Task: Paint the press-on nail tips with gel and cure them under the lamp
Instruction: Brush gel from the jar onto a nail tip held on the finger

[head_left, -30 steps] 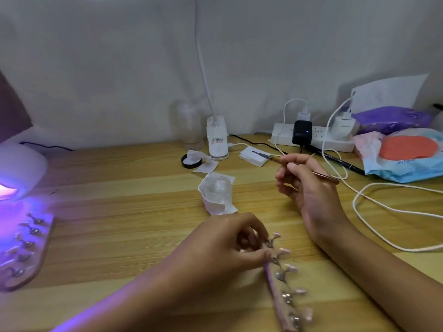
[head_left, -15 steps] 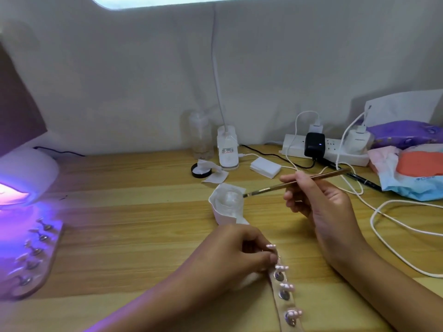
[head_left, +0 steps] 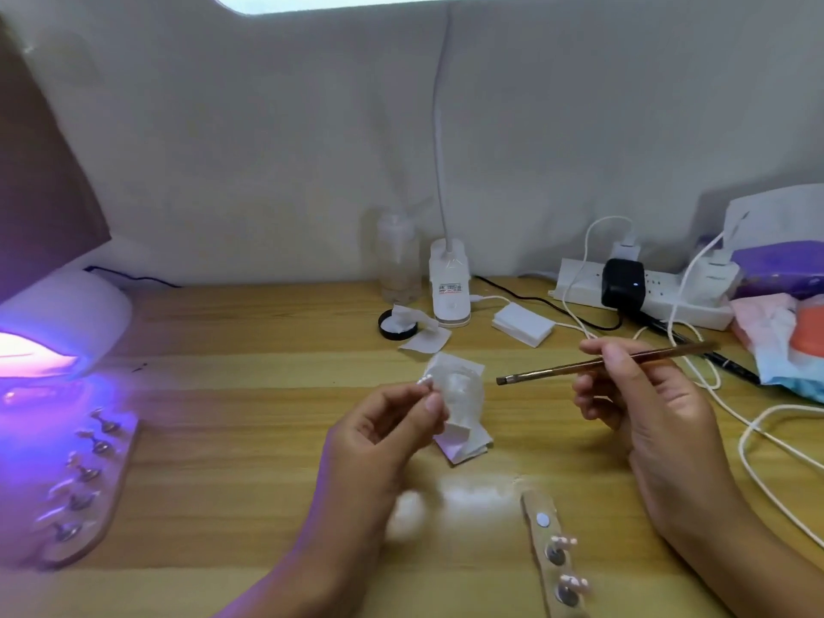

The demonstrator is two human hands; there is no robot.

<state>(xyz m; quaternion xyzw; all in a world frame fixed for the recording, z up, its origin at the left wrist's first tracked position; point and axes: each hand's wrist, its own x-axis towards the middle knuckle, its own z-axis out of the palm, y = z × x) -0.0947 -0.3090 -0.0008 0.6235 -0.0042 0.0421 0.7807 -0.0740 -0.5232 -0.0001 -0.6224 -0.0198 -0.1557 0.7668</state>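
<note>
My left hand pinches a small nail tip on its stand, lifted above the table. My right hand holds a thin brown gel brush, bristles pointing left toward the tip. A wooden holder strip with more pink nail tips lies at the bottom centre; its top slot shows a bare metal disc. A small clear gel pot wrapped in white paper stands between my hands. At the left the white curing lamp glows purple over a second strip of nail tips.
At the back stand a clear bottle, a white clip lamp base, a black lid with wipes and a stack of white pads. A power strip, white cables, a pen and packets crowd the right side.
My left hand lifted a nail tip off the top of the near strip and raised it. My right hand turned the brush so its bristles point left. The view tilted up.
</note>
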